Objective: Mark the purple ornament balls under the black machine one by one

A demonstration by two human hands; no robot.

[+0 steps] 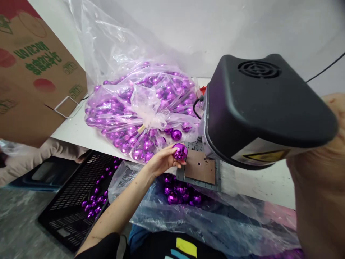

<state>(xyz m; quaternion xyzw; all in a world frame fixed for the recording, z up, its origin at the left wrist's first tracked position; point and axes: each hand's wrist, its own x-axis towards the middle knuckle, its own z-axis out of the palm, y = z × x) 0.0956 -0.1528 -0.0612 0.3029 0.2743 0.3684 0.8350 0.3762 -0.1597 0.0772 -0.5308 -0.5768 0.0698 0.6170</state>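
Note:
My left hand (165, 160) is closed around a shiny purple disco ball (179, 151), fingertips on its left side and underside. The ball is just above the left edge of a brown square plate (199, 166), which has a small dark hole and lies on a grey base. Over the plate's right side looms a black machine housing (258, 108) with a round vent and a yellow warning label. At the far right, my right hand (320, 154) is beside and partly behind this housing. Its fingers are hidden, so whatever it touches cannot be made out.
A large clear plastic bag (145, 108) of purple balls rests on the white table (78, 129). More balls (183, 192) lie in plastic sheeting over my lap. A black crate (67, 201) stands lower left, near another person's leg (45, 158). A cardboard box (35, 82) rises at left.

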